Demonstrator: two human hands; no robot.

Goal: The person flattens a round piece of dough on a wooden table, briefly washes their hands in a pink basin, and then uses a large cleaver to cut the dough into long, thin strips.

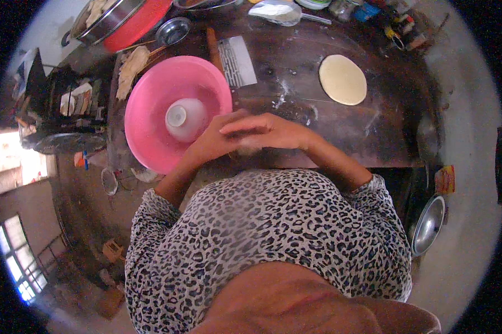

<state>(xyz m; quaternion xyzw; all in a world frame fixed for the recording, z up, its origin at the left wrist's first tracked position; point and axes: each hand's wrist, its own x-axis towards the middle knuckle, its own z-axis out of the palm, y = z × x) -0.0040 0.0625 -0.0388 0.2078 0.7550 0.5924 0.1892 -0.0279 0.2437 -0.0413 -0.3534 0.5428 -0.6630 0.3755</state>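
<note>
My left hand [221, 135] and my right hand [267, 131] meet in front of my body, over the table's near edge, with the fingers overlapping. Whether anything lies between the palms is hidden. Just left of them a large pink plastic basin [150, 96] holds an upturned white bowl [177, 115]. A flat round of rolled dough [342, 79] lies on the dark wooden table [284, 62], to the right and beyond my hands. White flour [282, 94] is smeared on the wood between the basin and the dough. Behind the basin are a wooden rolling pin [213, 50] and a printed paper [238, 61].
Beyond the basin stand a small metal bowl [173, 31], a red basin [136, 27] and a steel pot [109, 21]. A clear scoop [276, 12] lies at the far edge, with jars and small packets at the far right. A cloth [132, 69] hangs at the left.
</note>
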